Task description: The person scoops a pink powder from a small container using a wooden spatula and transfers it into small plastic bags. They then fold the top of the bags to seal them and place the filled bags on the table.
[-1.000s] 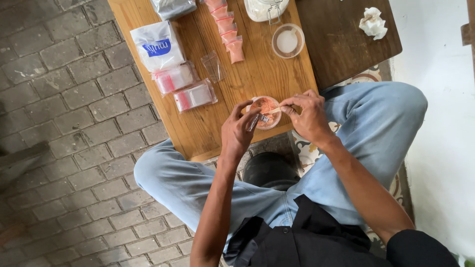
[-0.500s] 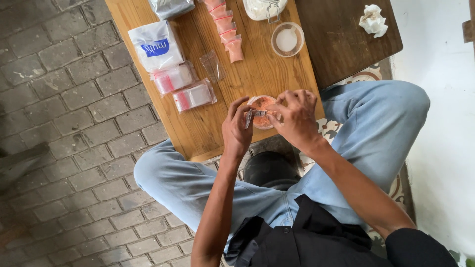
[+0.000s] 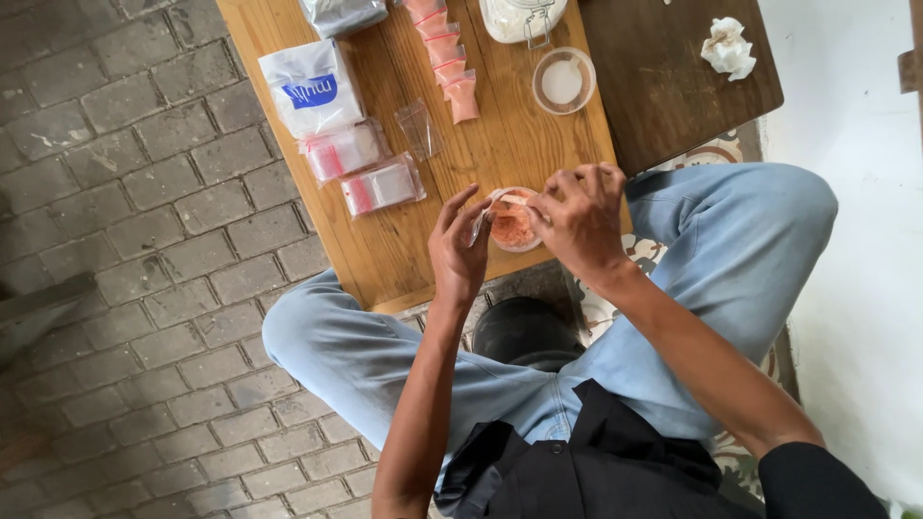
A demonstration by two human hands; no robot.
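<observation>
Orange-pink powder fills a small round cup [image 3: 512, 229] that stands near the front edge of the wooden table [image 3: 385, 250]. Over the cup, the left hand [image 3: 460, 248] and the right hand [image 3: 577, 216] both pinch a small clear bag [image 3: 486, 213], fingers closed on its edges. The bag is thin and transparent, partly hidden by the fingers. Filled pink bags [image 3: 447, 48] lie in a row further back.

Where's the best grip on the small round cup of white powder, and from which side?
Probably the rim of the white powder cup, pinched from straight above. It stands upright and open-topped on the wooden table, apart from the row of filled pink bags beside it, so the wall is free all round.
</observation>
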